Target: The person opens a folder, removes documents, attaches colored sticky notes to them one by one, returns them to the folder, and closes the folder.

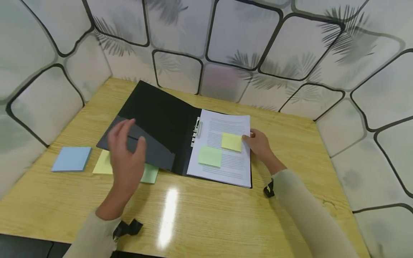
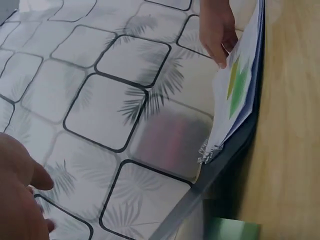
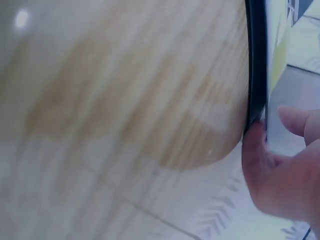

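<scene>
A black folder (image 1: 151, 107) lies open on the table, with printed sheets (image 1: 226, 122) under the metal clip (image 1: 195, 130) near its spine. A yellow sticky note (image 1: 231, 142) and a green sticky note (image 1: 209, 156) are on the top sheet. My right hand (image 1: 260, 145) grips the folder's right edge, thumb on the sheet side by the yellow note and fingers round the cover's edge (image 3: 257, 75). Over the grey pocket (image 1: 155, 147) of the left cover, my left hand (image 1: 127, 161) hovers with fingers spread and holds nothing.
A blue sticky-note pad (image 1: 71, 158) lies left of the folder. A yellow pad (image 1: 102, 164) and a green pad (image 1: 150, 173) stick out from under the left cover's lower edge. Patterned partition walls (image 1: 180, 32) enclose the wooden table (image 1: 206, 211) at the back and sides.
</scene>
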Demonstrator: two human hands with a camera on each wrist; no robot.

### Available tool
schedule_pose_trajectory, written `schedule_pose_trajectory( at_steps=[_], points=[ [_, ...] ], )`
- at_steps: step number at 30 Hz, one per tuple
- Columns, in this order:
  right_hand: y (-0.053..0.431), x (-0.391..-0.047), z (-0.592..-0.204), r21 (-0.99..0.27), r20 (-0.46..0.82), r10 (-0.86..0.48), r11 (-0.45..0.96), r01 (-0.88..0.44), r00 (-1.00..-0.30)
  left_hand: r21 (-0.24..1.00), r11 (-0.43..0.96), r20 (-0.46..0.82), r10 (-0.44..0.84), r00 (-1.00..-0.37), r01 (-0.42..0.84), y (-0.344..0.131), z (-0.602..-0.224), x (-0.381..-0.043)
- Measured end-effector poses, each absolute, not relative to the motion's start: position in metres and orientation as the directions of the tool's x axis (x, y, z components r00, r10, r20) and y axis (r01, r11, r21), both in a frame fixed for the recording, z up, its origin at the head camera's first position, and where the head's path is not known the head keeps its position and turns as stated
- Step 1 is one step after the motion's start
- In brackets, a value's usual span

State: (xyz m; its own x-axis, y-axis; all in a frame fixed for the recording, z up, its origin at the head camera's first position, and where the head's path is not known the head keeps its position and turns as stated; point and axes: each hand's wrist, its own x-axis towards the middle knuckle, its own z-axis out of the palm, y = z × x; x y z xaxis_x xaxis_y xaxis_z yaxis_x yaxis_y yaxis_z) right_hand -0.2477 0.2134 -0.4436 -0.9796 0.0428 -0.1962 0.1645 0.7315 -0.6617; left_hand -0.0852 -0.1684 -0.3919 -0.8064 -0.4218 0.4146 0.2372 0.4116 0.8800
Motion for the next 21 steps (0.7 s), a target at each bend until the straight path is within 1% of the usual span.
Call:
schedule_pose_trajectory(
  at_steps=[2, 4, 6, 8, 10, 14, 18, 21],
  points=[
    [0.213, -0.246, -0.442, -0.591, -0.159, 0.036, 0.797, 0.124, -0.987, 0.848, 0.502, 0.337, -0.263, -0.904, 0.17, -0.162, -0.382, -0.102],
    [0.211, -0.246, -0.441, -0.526, -0.13, -0.006, 0.848, 0.064, -0.992, 0.796, 0.59, 0.24, -0.104, -0.965, 0.134, -0.154, -0.376, -0.123],
    [0.208, -0.247, -0.439, -0.491, -0.12, -0.075, 0.871, -0.006, -0.99, 0.739, 0.664, 0.139, 0.021, -0.99, 0.118, -0.145, -0.373, -0.147],
    [0.208, -0.248, -0.438, -0.46, -0.131, -0.153, 0.885, -0.077, -0.98, 0.703, 0.701, 0.068, 0.103, -0.992, 0.12, -0.135, -0.377, -0.175],
    [0.209, -0.25, -0.438, -0.445, -0.157, -0.222, 0.886, -0.131, -0.962, 0.681, 0.723, 0.015, 0.144, -0.989, 0.116, -0.128, -0.385, -0.202],
    [0.212, -0.254, -0.443, -0.406, -0.219, -0.31, 0.891, -0.202, -0.925, 0.671, 0.738, -0.09, 0.171, -0.981, 0.067, -0.12, -0.407, -0.243],
    [0.211, -0.255, -0.448, -0.418, -0.259, -0.356, 0.879, -0.229, -0.898, 0.674, 0.739, -0.164, 0.168, -0.972, 0.014, -0.116, -0.423, -0.266],
    [0.211, -0.254, -0.447, -0.433, -0.271, -0.362, 0.873, -0.222, -0.892, 0.682, 0.731, -0.177, 0.179, -0.968, 0.01, -0.11, -0.429, -0.276]
  ],
)
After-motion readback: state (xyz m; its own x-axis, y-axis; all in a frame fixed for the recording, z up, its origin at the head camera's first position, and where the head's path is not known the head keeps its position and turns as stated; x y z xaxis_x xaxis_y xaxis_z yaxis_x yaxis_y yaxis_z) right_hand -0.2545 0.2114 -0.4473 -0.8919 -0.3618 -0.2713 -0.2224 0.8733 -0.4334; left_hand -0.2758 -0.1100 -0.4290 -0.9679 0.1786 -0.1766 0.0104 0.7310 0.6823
